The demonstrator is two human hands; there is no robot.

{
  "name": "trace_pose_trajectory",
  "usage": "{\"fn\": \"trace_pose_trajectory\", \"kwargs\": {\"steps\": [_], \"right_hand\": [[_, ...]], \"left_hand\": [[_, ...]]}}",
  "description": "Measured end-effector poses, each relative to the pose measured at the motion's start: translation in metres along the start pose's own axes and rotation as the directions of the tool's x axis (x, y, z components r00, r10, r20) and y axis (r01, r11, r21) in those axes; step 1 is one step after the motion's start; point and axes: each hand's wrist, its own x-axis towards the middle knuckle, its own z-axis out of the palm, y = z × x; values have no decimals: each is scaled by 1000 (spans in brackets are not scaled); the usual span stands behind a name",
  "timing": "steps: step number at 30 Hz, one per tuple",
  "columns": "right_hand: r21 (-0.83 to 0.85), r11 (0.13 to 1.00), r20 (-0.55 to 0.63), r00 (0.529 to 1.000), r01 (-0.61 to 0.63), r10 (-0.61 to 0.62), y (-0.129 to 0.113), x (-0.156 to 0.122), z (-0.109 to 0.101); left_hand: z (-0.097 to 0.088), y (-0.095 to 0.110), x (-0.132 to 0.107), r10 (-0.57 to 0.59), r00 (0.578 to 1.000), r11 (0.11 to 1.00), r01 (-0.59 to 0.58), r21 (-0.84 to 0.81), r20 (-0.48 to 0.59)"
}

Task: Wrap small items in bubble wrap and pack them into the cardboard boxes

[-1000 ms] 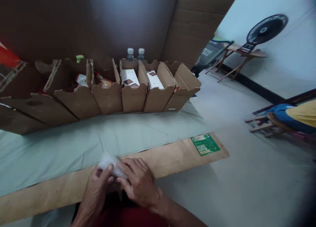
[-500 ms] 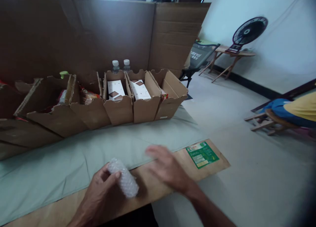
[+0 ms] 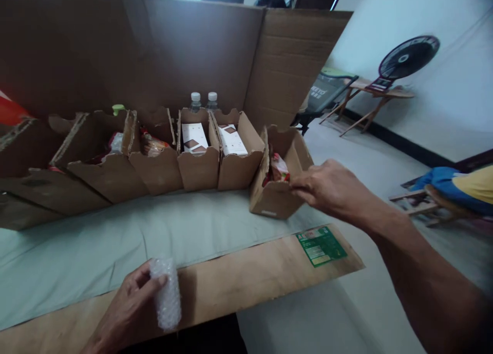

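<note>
My left hand [image 3: 125,308] is closed around a small roll wrapped in bubble wrap [image 3: 167,294], held upright over the cardboard sheet [image 3: 246,277] at the near edge. My right hand [image 3: 327,187] reaches out to the rightmost small cardboard box [image 3: 275,197], fingers pinched on its front right rim. That box stands pulled forward from the row and holds a red and white packet [image 3: 278,169].
A row of open cardboard boxes [image 3: 196,169] with packets and white cartons stands on a pale green cloth [image 3: 115,241]. Two water bottles [image 3: 202,100] and a tall cardboard wall [image 3: 154,51] are behind. A fan [image 3: 406,56] and folding table stand at right.
My right hand left the wrapped roll and went forward right to the end box, which has come forward out of the row. My left hand keeps the roll, now upright.
</note>
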Motion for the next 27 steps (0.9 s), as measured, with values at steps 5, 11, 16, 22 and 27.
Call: {"fn": "trace_pose_trajectory", "kwargs": {"steps": [5,11,16,22,27], "right_hand": [[58,998,109,994,-19,13,-89,22,-19],[350,935,-226,974,59,23,-146,64,-26],[586,806,-678,496,-81,543,-126,-25,-4],[818,373,-15,631,-438,776,-66,-78,103],[891,220,179,755,-396,631,-37,-41,137]], "left_hand": [[-4,10,-2,136,990,990,-137,29,22],[19,30,1,309,933,943,-326,68,183],[28,27,11,403,878,881,-448,149,260],[61,28,46,520,744,739,-638,216,421],[87,37,86,610,645,623,-749,226,461]]}}
